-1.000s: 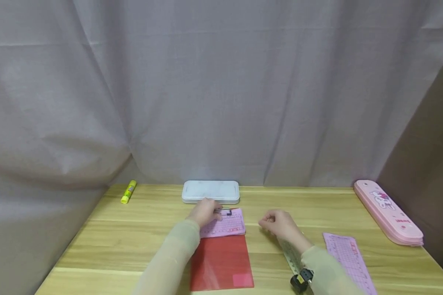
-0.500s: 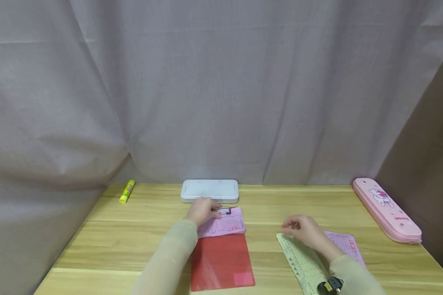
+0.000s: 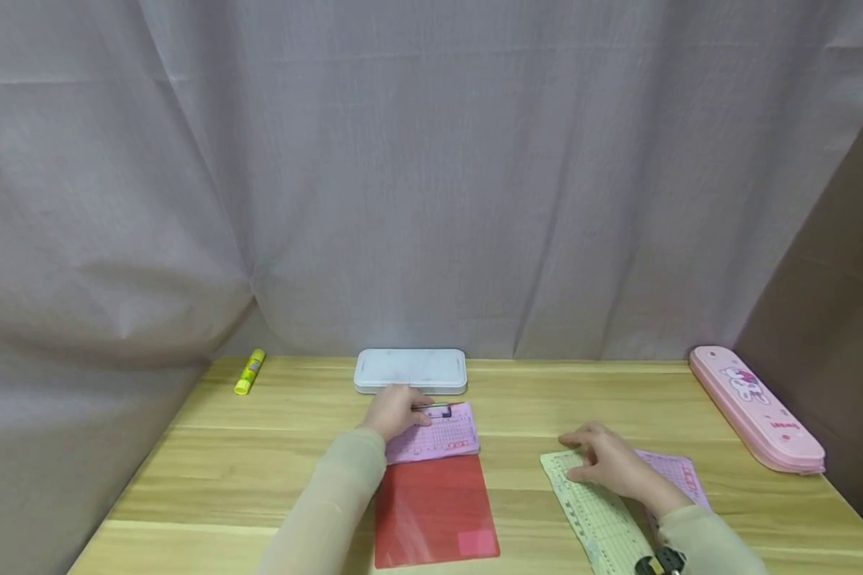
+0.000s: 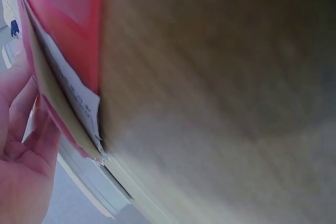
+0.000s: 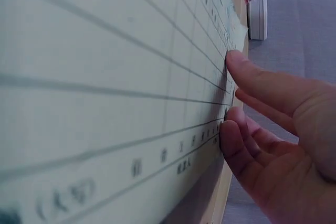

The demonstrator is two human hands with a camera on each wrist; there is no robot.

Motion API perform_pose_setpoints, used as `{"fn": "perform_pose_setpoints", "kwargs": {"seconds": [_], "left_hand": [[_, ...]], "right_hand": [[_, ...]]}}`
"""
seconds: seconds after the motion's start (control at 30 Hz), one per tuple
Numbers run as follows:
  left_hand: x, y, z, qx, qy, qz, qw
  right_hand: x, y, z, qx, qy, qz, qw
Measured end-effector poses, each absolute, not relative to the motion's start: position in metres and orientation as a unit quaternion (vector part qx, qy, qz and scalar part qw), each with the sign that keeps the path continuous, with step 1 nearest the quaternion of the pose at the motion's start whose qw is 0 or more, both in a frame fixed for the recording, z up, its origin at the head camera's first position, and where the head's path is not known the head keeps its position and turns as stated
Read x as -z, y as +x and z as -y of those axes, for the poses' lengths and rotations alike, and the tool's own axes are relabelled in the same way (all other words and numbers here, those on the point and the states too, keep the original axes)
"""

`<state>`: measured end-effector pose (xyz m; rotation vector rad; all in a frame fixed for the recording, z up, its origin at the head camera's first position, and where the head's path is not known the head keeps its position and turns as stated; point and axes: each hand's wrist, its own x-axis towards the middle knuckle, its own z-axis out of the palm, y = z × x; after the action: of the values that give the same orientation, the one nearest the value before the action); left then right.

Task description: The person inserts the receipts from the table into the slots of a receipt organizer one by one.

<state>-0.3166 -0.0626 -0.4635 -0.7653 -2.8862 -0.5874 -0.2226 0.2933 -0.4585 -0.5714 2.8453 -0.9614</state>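
My left hand [image 3: 394, 411] grips the left edge of a stack of pink printed forms [image 3: 446, 439] at the top of a red plastic folder [image 3: 431, 511]. Beside its thumb lies a dark metal clip [image 3: 442, 413] across the forms. In the left wrist view, the fingers curl against the edge of the layered paper stack [image 4: 58, 98]. My right hand [image 3: 611, 463] is over a pale green printed form [image 3: 597, 511], thumb on the sheet and forefinger past its top edge. The right wrist view puts the loosely bent fingertips [image 5: 233, 135] right at the form's edge.
Partly under the right forearm lies another pink form [image 3: 679, 473]. A white case [image 3: 410, 370] stands behind the folder, a pink pencil case [image 3: 758, 411] at the far right. A yellow glue stick [image 3: 250, 372] lies back left. Grey cloth [image 3: 431, 176] hangs behind the table.
My right hand has moved right and its fingers have spread over the green form, which has come into fuller view, overlapping the right pink form. My left hand stays at the clipped stack.
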Motion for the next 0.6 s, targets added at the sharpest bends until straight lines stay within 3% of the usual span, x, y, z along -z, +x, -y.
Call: {"fn": "perform_pose_setpoints", "kwargs": {"seconds": [0.6], "left_hand": [[0.4661,-0.3178,0.0645,0.211,-0.251,0.944,0.046]], "right_hand": [[0.4557,-0.2176,-0.299,0.307,-0.19,-0.931,0.059]]}}
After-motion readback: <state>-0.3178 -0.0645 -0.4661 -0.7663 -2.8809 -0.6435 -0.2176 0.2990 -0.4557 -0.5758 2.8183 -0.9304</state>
